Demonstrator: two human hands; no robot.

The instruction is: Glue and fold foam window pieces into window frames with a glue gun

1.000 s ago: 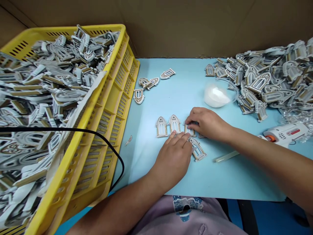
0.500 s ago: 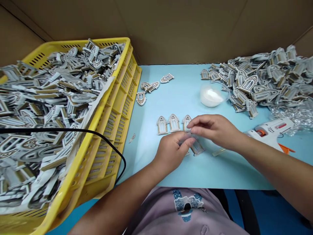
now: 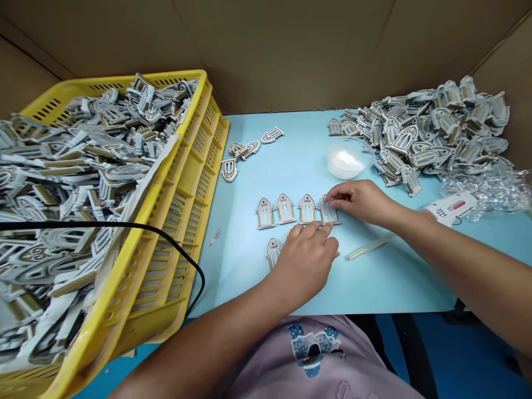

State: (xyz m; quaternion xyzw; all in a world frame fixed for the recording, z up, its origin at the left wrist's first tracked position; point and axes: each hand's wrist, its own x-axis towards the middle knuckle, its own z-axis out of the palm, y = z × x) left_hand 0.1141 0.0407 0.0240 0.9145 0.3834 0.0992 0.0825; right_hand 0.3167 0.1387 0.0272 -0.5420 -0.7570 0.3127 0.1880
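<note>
My right hand (image 3: pixel 361 203) has its thumb and fingertips closed at the top and side of a small arched window piece (image 3: pixel 330 215), rightmost in a row on the table. My left hand (image 3: pixel 307 257) lies palm down just below, its fingers loosely extended and fingertips touching that piece's lower edge. Three similar pieces, such as the leftmost arched window piece (image 3: pixel 265 214), stand side by side to the left, with pale translucent panes. Under my left hand a lower arched piece (image 3: pixel 273 252) is partly covered. Whatever else lies beneath the palm is hidden.
A yellow crate (image 3: pixel 162 205) heaped with window pieces stands left, a black cable (image 3: pixel 158 231) across it. Back right are a clear bowl of white material (image 3: pixel 347 160) and a pile of pieces (image 3: pixel 415 130). A glue gun (image 3: pixel 451 209), glue stick (image 3: pixel 369 246) and clear plastic (image 3: pixel 490 191) lie right.
The clear film held between my hands no longer shows there. My right hand has lowered onto the row's rightmost piece, and my left hand has turned palm down. The view has shifted slightly.
</note>
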